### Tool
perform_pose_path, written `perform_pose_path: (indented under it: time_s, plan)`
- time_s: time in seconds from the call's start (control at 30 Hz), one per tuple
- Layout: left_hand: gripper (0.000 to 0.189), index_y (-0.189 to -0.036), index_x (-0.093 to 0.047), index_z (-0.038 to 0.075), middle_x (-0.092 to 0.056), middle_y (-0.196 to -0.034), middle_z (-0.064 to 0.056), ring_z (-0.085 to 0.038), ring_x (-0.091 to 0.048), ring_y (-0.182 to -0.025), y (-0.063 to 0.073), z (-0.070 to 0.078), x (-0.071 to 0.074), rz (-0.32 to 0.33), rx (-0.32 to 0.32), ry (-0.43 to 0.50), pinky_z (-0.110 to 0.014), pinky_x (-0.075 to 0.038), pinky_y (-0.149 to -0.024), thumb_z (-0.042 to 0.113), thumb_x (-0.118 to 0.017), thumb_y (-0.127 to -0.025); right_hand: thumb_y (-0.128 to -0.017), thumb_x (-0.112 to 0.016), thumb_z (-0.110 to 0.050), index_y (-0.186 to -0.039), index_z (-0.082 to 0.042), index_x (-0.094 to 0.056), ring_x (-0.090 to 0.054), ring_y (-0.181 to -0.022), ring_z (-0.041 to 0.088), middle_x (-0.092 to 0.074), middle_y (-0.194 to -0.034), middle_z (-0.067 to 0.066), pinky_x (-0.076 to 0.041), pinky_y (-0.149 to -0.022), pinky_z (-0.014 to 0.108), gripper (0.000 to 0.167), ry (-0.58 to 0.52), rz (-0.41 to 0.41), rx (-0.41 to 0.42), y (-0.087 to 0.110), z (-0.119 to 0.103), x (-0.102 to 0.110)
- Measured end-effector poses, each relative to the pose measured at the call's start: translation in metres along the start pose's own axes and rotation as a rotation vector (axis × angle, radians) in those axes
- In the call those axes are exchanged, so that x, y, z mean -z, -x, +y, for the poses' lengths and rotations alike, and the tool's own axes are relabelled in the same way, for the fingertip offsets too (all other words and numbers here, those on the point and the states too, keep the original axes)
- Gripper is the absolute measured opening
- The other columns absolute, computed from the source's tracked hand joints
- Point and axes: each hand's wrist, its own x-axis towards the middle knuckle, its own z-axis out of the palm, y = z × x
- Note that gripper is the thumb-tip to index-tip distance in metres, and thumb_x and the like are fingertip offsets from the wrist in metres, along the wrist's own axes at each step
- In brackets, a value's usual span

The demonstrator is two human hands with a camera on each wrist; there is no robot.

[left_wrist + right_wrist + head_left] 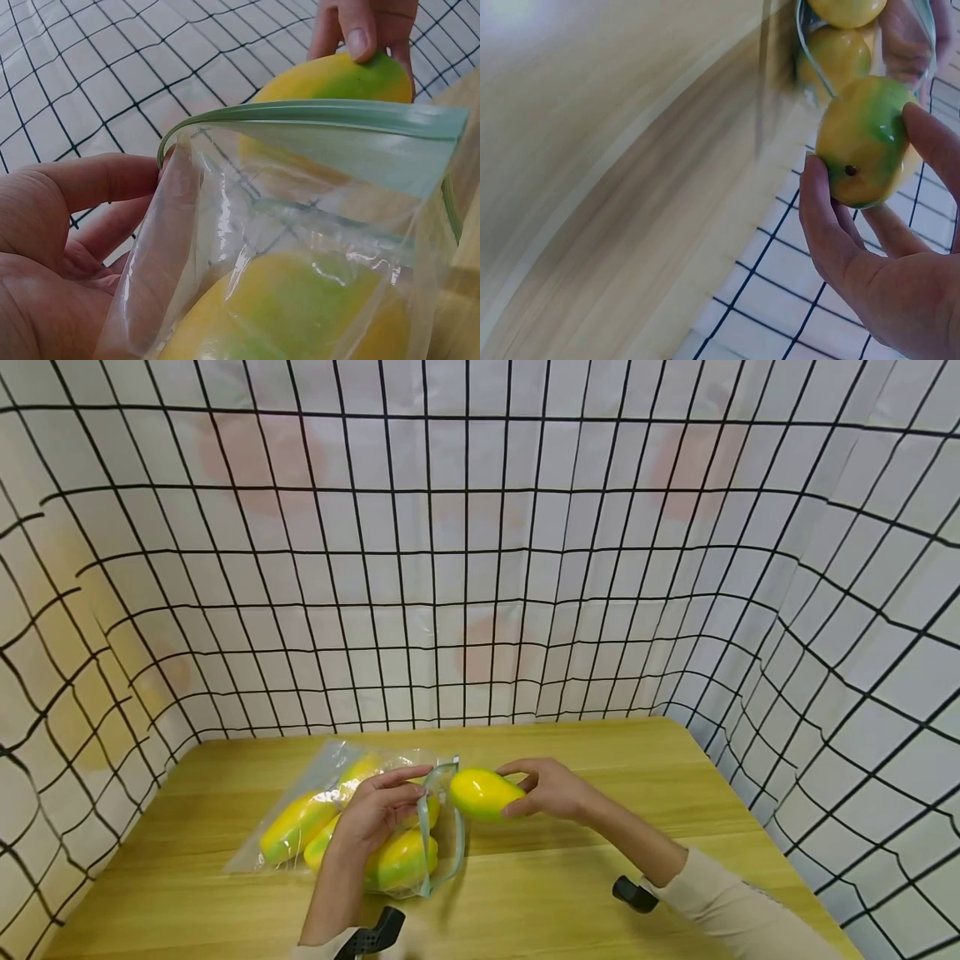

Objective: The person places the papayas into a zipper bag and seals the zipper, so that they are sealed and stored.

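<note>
My right hand point(551, 789) grips a yellow-green mango point(483, 793) between thumb and fingers, at the mouth of a clear zip bag point(251, 852). The bag's pale green zip edge point(322, 112) stands open, and in the left wrist view the mango shows partly behind it. My left hand point(375, 806) holds the bag's rim with its fingertips at the edge. Several more mangoes point(405, 858) lie inside the bag; one of them point(277, 307) sits just under the opening. In the right wrist view, a small dark spot marks the near end of the held mango point(866, 135).
The bag lies on a wood-grain table point(570, 893). Black grid netting point(465, 547) over pale sheeting rises behind the table and along both sides. A dark wrist camera point(633, 893) is worn on the right wrist, another point(378, 931) on the left.
</note>
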Motion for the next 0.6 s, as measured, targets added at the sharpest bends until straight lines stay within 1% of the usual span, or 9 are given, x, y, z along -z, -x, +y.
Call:
perform_pose_path:
  time_s: [0.17, 0.33, 0.5, 0.6]
  plan:
    - [0.035, -0.131, -0.063, -0.009, -0.075, -0.093, -0.002, -0.010, -0.073, -0.078, 0.000, 0.000, 0.001, 0.003, -0.003, -0.007, -0.024, -0.062, -0.074, -0.005, -0.060, -0.097, -0.081, -0.083, -0.014, -0.138, -0.005, -0.061, -0.071, -0.090, 0.020, -0.075, -0.104, 0.012, -0.062, -0.082, 0.048, 0.063, 0.005, -0.036, -0.002, -0.002, -0.005, -0.010]
    - [0.036, -0.133, -0.061, -0.011, -0.075, -0.095, -0.001, -0.010, -0.073, -0.079, 0.000, 0.001, 0.001, 0.002, -0.008, -0.010, -0.024, -0.062, -0.075, -0.005, -0.059, -0.098, -0.079, -0.085, -0.015, -0.137, -0.007, -0.062, -0.070, -0.089, 0.019, -0.073, -0.103, 0.010, -0.062, -0.081, 0.047, 0.063, 0.031, -0.034, -0.022, -0.005, -0.007, -0.017]
    - [0.036, -0.132, -0.061, -0.010, -0.074, -0.096, -0.001, -0.010, -0.073, -0.078, 0.000, 0.002, 0.001, 0.004, -0.002, -0.011, -0.024, -0.062, -0.075, -0.005, -0.059, -0.097, -0.078, -0.085, -0.014, -0.135, -0.008, -0.064, -0.069, -0.086, 0.018, -0.073, -0.101, 0.009, -0.062, -0.078, 0.047, 0.061, 0.039, -0.029, -0.042, -0.007, -0.008, -0.022]
    - [0.036, -0.132, -0.062, -0.010, -0.074, -0.097, -0.001, -0.010, -0.072, -0.078, 0.000, 0.002, 0.000, 0.017, 0.002, -0.014, -0.024, -0.062, -0.074, -0.005, -0.060, -0.097, -0.078, -0.086, -0.015, -0.134, -0.008, -0.064, -0.069, -0.084, 0.017, -0.074, -0.100, 0.008, -0.062, -0.077, 0.046, 0.061, 0.055, -0.031, -0.042, -0.009, -0.009, -0.024]
